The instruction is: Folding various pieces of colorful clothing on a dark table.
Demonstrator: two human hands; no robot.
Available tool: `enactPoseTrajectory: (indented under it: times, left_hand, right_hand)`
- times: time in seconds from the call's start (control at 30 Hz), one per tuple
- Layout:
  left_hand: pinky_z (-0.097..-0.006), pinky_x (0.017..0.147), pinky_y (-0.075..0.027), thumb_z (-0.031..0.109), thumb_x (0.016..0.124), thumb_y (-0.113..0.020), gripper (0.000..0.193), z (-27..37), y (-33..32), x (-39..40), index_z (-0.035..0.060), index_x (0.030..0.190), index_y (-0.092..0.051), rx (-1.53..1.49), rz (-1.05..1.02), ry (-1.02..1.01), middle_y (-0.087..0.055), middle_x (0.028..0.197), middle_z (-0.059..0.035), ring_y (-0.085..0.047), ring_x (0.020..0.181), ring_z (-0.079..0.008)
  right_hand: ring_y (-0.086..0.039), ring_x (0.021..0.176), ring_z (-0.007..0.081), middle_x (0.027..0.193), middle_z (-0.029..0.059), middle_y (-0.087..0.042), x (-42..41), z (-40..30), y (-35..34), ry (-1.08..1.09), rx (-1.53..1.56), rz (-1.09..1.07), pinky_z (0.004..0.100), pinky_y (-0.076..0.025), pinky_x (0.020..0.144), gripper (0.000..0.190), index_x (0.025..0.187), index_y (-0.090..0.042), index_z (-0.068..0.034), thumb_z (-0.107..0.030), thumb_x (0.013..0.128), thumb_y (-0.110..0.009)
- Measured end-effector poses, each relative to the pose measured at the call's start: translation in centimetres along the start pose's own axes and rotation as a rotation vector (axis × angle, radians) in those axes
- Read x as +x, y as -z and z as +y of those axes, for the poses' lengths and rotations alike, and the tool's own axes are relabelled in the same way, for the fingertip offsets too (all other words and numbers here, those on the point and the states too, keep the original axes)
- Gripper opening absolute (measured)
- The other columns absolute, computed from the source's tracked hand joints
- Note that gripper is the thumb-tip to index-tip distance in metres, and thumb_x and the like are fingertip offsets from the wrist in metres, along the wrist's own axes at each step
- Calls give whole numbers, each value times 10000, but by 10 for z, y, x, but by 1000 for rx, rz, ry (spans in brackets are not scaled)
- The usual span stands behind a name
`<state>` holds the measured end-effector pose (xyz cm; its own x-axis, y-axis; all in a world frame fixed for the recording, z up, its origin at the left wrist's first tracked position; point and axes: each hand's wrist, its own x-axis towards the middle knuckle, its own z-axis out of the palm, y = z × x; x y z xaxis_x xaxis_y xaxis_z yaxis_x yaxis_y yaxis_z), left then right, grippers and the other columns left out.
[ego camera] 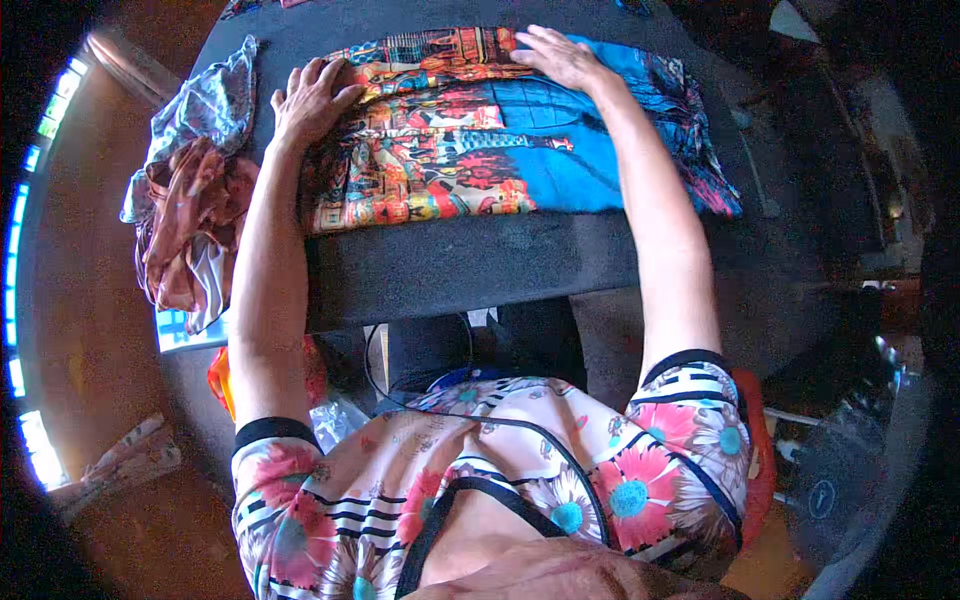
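Observation:
A folded length of patterned fabric [450, 142], blue on the right and orange, red and cream on the left, lies across a dark cloth-covered table [465, 262]. My left hand [311, 101] rests on its upper left edge with the fingers spread. Near the top edge, right of the middle, my right hand [559, 58] lies palm down on the fabric, fingers a little apart. Neither hand grips the cloth. Creases run along the fabric, and its right end is dark with pink and blue marks.
Left of my left forearm, a crumpled light-blue cloth [210, 105] and a brown satiny cloth [191, 217] lie at the table's left edge. A black cable [517, 421] runs over my floral top. An orange-red chair part [759, 450] shows beside my right sleeve.

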<state>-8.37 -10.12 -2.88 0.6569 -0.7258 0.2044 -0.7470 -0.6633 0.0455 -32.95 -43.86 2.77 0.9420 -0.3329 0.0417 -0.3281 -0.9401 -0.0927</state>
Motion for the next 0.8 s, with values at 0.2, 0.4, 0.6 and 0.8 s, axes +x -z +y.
enactPoseTrajectory:
  times: [0.2,0.4,0.6,0.8]
  left_hand:
    - [-637,1058,-249,640,882,-484,657,11,5,-6,291,1433,-413,-25,-26,43,-367,1498,-43,-309,1392,-276]
    - [-604,1073,-248,632,880,-494,668,20,25,-24,291,1446,-392,-9,55,28,-353,1508,-31,-295,1404,-263]
    - [-588,1091,-218,606,891,-502,652,-1,22,-29,290,1450,-392,43,56,-96,-349,1514,-41,-283,1416,-273]
    - [-579,1097,-213,614,893,-493,642,9,19,-21,314,1451,-387,52,74,-108,-352,1516,-15,-284,1419,-287]
  right_hand:
    - [-159,1470,260,1596,28,-196,-30,93,12,-146,-84,2,635,-120,1128,865,1500,-316,-227,-769,833,-410]
    - [-103,1481,269,1606,-24,-154,-60,172,24,-382,-150,-30,649,-81,1129,867,1509,-295,-212,-759,842,-385]
    - [-90,1480,289,1606,-58,-146,-76,248,27,-505,-92,-4,681,-70,1109,810,1502,-303,-290,-755,842,-371]
    - [-268,1414,361,1478,149,-410,-105,306,33,-269,-598,65,410,-222,1150,435,1391,-475,-241,-387,1012,-321]
